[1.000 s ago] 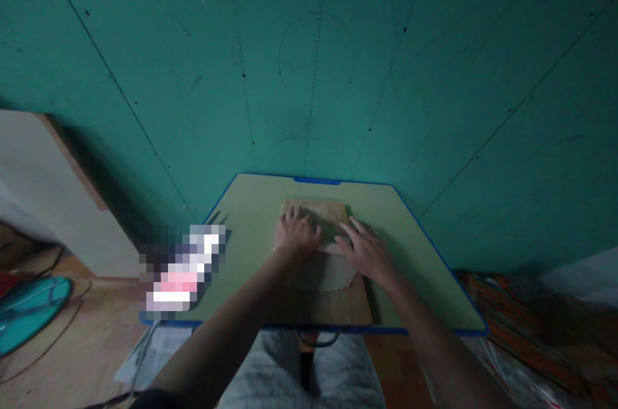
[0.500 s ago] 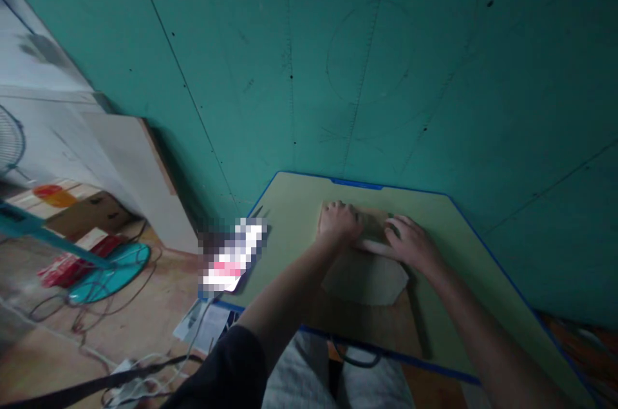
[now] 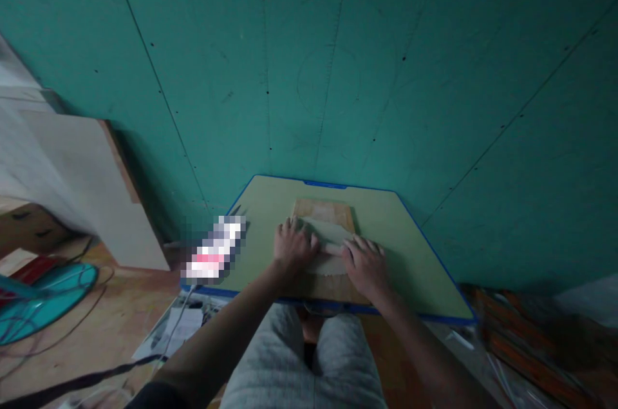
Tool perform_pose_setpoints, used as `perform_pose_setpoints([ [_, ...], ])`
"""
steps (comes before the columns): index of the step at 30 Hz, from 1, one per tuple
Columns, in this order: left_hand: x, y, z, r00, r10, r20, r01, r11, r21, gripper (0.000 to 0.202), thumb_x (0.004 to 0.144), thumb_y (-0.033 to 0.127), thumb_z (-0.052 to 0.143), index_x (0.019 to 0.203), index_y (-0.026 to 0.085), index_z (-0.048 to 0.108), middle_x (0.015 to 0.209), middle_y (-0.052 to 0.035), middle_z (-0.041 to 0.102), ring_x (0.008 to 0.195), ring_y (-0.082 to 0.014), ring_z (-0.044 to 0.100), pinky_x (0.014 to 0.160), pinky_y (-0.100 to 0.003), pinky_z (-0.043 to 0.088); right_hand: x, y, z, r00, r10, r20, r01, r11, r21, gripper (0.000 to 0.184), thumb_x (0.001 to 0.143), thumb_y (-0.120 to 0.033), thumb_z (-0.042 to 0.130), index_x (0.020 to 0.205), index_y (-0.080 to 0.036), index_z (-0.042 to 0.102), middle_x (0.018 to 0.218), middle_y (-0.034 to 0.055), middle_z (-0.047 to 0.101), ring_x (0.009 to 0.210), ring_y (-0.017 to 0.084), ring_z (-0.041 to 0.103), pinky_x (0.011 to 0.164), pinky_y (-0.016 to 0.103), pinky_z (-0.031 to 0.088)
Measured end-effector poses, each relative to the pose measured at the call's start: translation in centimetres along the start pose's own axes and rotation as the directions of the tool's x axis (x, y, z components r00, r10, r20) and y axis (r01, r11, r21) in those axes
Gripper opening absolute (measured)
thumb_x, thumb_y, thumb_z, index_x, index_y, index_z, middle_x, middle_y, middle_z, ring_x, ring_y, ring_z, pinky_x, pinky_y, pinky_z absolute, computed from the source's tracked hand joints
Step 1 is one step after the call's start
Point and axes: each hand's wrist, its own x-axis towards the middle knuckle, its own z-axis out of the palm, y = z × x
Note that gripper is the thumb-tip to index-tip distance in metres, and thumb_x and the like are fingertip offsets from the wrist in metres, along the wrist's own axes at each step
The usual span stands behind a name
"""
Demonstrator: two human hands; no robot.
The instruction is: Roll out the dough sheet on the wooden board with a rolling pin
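A thin, pale sheet that looks like dough (image 3: 329, 232) lies flat on a wooden board (image 3: 318, 208). Across its middle rests a slim rolling pin (image 3: 332, 249), bared only between my hands. My left hand (image 3: 294, 243) presses on the pin's left end, its fingers bent over it. On the right end sits my right hand (image 3: 365, 261), closed over the pin with the fingers pointing forward. Both hands hide the pin's ends and parts of the sheet's edges.
The board lies on a pale folding table (image 3: 410, 248) with a blue rim, against a green wall (image 3: 232, 74). A blurred-out phone-like device (image 3: 215, 251) and a dark pointed tool (image 3: 235, 210) lie at left. A white panel (image 3: 96, 183) leans beyond.
The rolling pin and both hands have moved back towards me, from the sheet's far part to its middle. More of the board's far end shows. The camera view has shifted too.
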Motion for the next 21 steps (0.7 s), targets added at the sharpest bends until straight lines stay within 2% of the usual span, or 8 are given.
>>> perform_pose_setpoints([
  [4, 0.5, -0.9, -0.6, 0.998, -0.056, 0.039, 0.055, 0.998, 0.027, 0.035, 0.095, 0.035, 0.039, 0.11, 0.017, 0.066, 0.123, -0.0151, 0.061, 0.119, -0.0324, 0.051, 0.093, -0.045, 0.043, 1.1, -1.2, 0.0, 1.0, 0.0, 0.025, 0.0, 1.0, 0.012, 0.042, 0.101, -0.039, 0.032, 0.125, -0.024, 0.063, 0.137, 0.0089, 0.059, 0.126, 0.025, 0.05, 0.1, 0.04, 0.034],
  [9, 2.5, -1.1, -0.3, 0.999, -0.041, 0.028, 0.041, 0.999, 0.009, 0.035, 0.094, 0.033, 0.038, 0.107, 0.018, 0.067, 0.117, -0.0128, 0.065, 0.111, -0.0294, 0.057, 0.09, -0.042, 0.045, 4.4, -0.8, 0.5, 0.999, 0.037, 0.035, -0.037, 0.999, -0.001, 0.042, 0.099, -0.042, 0.035, 0.121, -0.022, 0.064, 0.133, 0.0103, 0.061, 0.119, 0.026, 0.054, 0.097, 0.04, 0.035],
  [14, 5.7, -1.3, 0.6, 0.997, -0.068, 0.042, 0.068, 0.998, -0.009, 0.039, 0.092, 0.038, 0.038, 0.104, 0.017, 0.069, 0.112, -0.0132, 0.067, 0.105, -0.0298, 0.061, 0.087, -0.042, 0.048, 8.3, 0.3, 1.0, 0.993, 0.078, 0.087, -0.084, 0.994, 0.066, 0.031, 0.095, -0.034, 0.04, 0.108, -0.024, 0.066, 0.118, 0.0082, 0.065, 0.108, 0.022, 0.058, 0.09, 0.034, 0.039],
  [18, 8.8, -1.9, 1.3, 0.989, -0.093, 0.112, 0.095, 0.995, -0.01, 0.045, 0.092, 0.042, 0.037, 0.11, 0.015, 0.067, 0.116, -0.0158, 0.065, 0.107, -0.0306, 0.06, 0.087, -0.042, 0.05, 11.9, 1.2, 1.6, 0.987, 0.072, 0.142, -0.088, 0.99, 0.111, 0.029, 0.093, -0.03, 0.042, 0.108, -0.022, 0.066, 0.117, 0.0093, 0.064, 0.107, 0.021, 0.057, 0.089, 0.032, 0.04],
  [21, 10.7, -2.1, 1.7, 0.982, -0.112, 0.154, 0.116, 0.993, -0.014, 0.042, 0.092, 0.04, 0.038, 0.114, 0.015, 0.064, 0.116, -0.0162, 0.064, 0.107, -0.0292, 0.061, 0.086, -0.038, 0.051, 14.1, 1.8, 2.2, 0.984, 0.081, 0.158, -0.099, 0.988, 0.115, 0.029, 0.093, -0.027, 0.042, 0.107, -0.019, 0.066, 0.114, 0.0106, 0.065, 0.106, 0.021, 0.058, 0.088, 0.03, 0.04],
])
